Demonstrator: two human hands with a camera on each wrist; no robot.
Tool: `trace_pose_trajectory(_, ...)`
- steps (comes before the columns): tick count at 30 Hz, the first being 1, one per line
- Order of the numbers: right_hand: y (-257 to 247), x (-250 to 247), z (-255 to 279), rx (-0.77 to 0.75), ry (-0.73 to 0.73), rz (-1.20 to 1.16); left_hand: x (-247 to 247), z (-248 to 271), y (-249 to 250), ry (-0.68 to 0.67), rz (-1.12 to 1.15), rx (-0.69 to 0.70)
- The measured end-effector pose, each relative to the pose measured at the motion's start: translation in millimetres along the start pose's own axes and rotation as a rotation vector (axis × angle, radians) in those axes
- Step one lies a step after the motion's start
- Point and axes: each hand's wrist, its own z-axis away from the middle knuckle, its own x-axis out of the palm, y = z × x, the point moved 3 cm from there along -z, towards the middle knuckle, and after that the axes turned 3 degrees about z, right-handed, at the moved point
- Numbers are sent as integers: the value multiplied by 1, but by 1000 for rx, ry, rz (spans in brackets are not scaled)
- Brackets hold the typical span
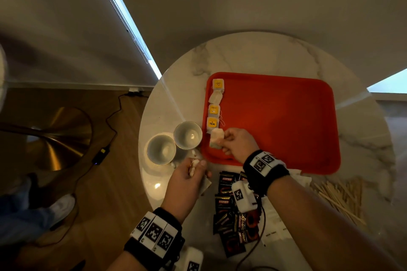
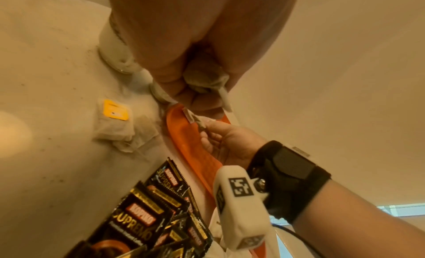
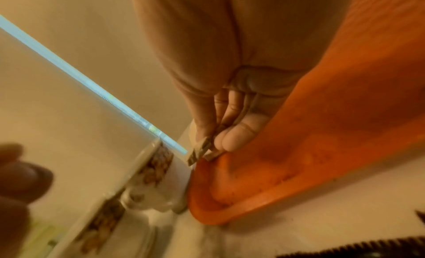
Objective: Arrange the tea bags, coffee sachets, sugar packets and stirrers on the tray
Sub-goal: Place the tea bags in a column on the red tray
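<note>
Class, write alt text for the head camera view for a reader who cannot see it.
The right hand lowers a tea bag onto a red tray, extending a column of four tea bags. The left hand holds more beside two cups.

Two white cups (image 1: 174, 144) side by side on a round marble table (image 1: 253, 55), brass lamp base (image 1: 59, 136) below.

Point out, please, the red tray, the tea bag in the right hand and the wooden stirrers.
red tray (image 1: 286, 121), head view, bare middle of its floor.
tea bag in the right hand (image 1: 217, 138), head view, centre of the pale pouch.
wooden stirrers (image 1: 339, 200), head view, middle of the loose pile on the table.
</note>
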Motion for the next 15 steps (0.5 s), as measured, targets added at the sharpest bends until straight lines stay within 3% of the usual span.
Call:
trace_pose_trajectory(6,2,22,-22,46,60,310,-12,3,-10,-45,-28,-71)
trace_pose_trajectory(10,-10,13,-10,-8,96,514,-6,6,-11,-58,190,-198)
trace_pose_trajectory(15,-22,-9,36,-93,86,338,5,2,-7,-61,419,-233)
